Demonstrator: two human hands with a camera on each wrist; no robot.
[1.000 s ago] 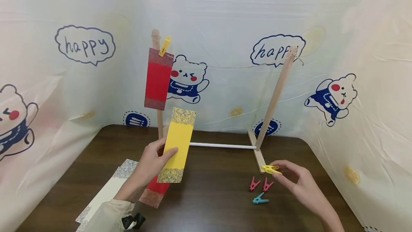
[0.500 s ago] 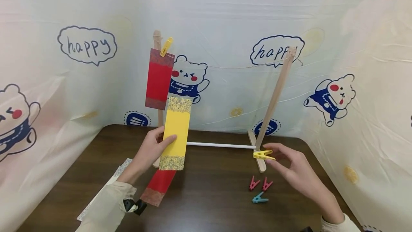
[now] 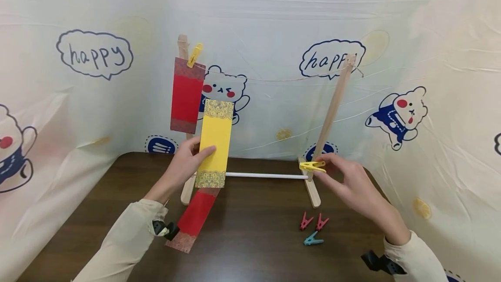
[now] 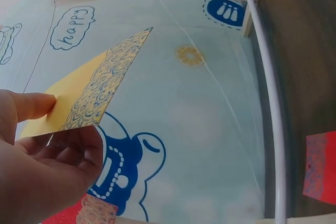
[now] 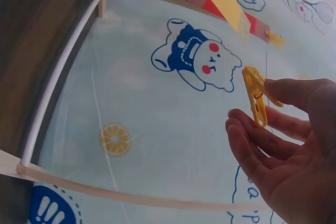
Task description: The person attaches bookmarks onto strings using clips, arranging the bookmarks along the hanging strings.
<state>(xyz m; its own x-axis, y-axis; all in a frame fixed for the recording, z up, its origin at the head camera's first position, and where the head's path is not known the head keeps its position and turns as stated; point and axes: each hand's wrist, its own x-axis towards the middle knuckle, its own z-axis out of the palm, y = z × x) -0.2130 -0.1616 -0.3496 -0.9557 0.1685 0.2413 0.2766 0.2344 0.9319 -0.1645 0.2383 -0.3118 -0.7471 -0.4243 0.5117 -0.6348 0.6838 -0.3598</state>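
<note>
My left hand (image 3: 185,162) pinches a yellow card (image 3: 215,136) with patterned ends between thumb and fingers, holding it upright in front of the rack's left side. In my right hand (image 3: 348,179) a yellow clothespin (image 3: 312,166) is pinched by thumb and fingertips, near the foot of the right post; the right wrist view shows the same clothespin (image 5: 255,95). A red card (image 3: 187,95) hangs from the string (image 3: 270,80) at the left post, clipped by another yellow clothespin (image 3: 194,55). A second red card (image 3: 197,214) lies on the table, partly behind the yellow card.
The rack has a wooden right post (image 3: 332,108) and a white crossbar (image 3: 266,176). Two red clothespins, one a red clothespin (image 3: 305,221) on the left, and a blue clothespin (image 3: 313,239) lie on the dark table (image 3: 254,238). A printed curtain (image 3: 270,25) surrounds the table.
Both hands have risen, the left with the yellow card and the right with the yellow clothespin. The left forearm now hides the white cards on the table.
</note>
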